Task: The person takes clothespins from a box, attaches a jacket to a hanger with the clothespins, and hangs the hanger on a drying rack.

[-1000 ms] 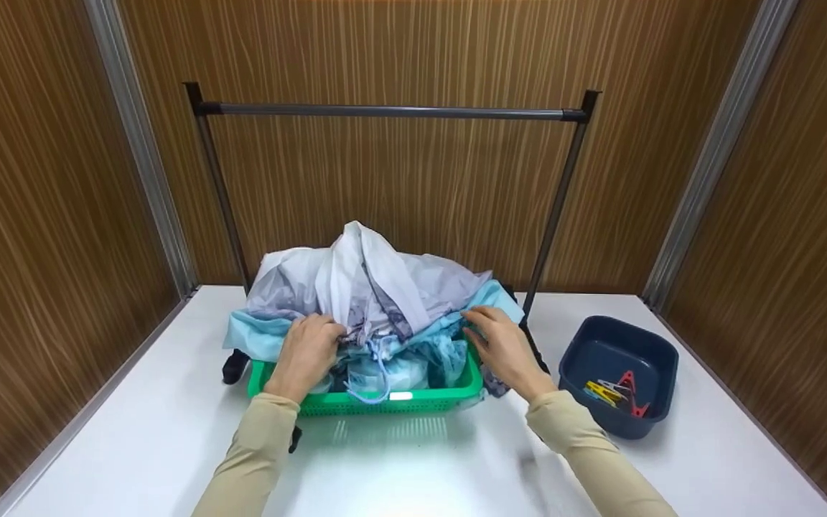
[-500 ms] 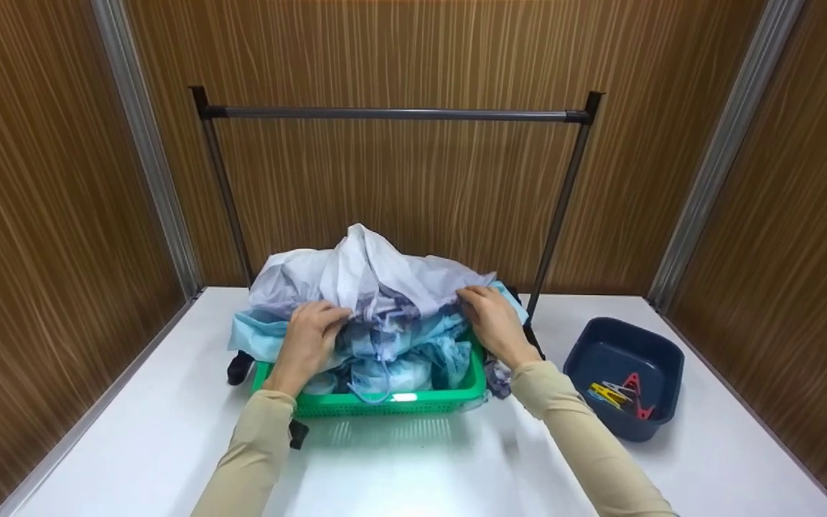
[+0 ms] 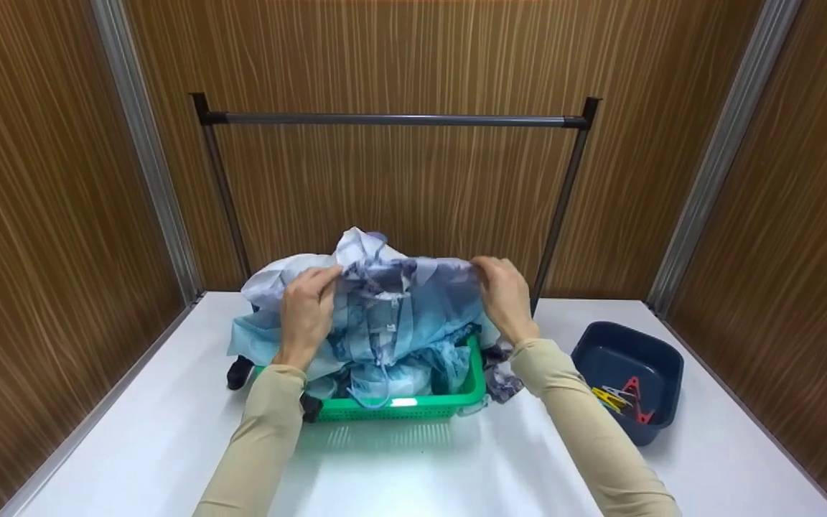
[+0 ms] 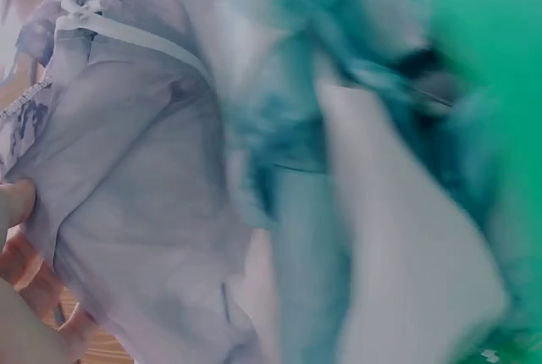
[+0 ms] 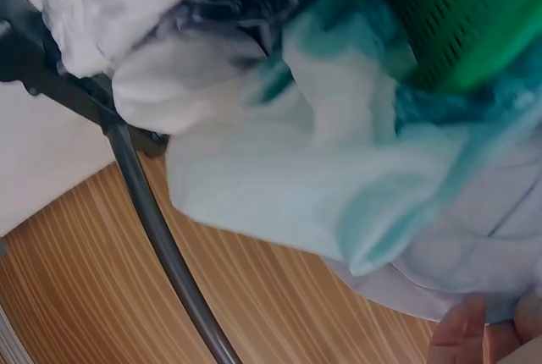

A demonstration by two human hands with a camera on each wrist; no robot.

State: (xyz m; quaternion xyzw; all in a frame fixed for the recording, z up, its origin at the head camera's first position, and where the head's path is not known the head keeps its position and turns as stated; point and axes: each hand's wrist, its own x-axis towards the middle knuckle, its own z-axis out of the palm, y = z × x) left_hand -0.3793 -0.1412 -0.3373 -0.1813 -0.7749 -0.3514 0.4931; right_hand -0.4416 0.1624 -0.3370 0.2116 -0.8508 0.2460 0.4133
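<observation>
Both my hands hold up a thin pale lavender garment [image 3: 449, 269] with a dark-patterned, drawstring edge. My left hand [image 3: 307, 309] pinches that edge near its left end, thumb against fingers, as the left wrist view shows on the lavender cloth [image 4: 144, 161]. At the other end my right hand [image 3: 505, 298] grips the same edge; its fingertips show at the corner of the right wrist view. Light blue cloth [image 3: 259, 337] and more crumpled clothes lie below in a green basket [image 3: 399, 411], partly draped over its sides.
Behind the basket stands a dark metal clothes rack [image 3: 395, 119]. Its black foot [image 3: 239, 373] shows at the left. On the right is a navy tub [image 3: 604, 346] with several coloured clothespins [image 3: 632, 402]. Patterned cloth [image 3: 503, 380] hangs by the basket's right side. Wood-grain walls enclose the white table.
Both hands have risen and moved away from me, lifting the garment's patterned edge off the pile. Blue cloth below it has come more into sight.
</observation>
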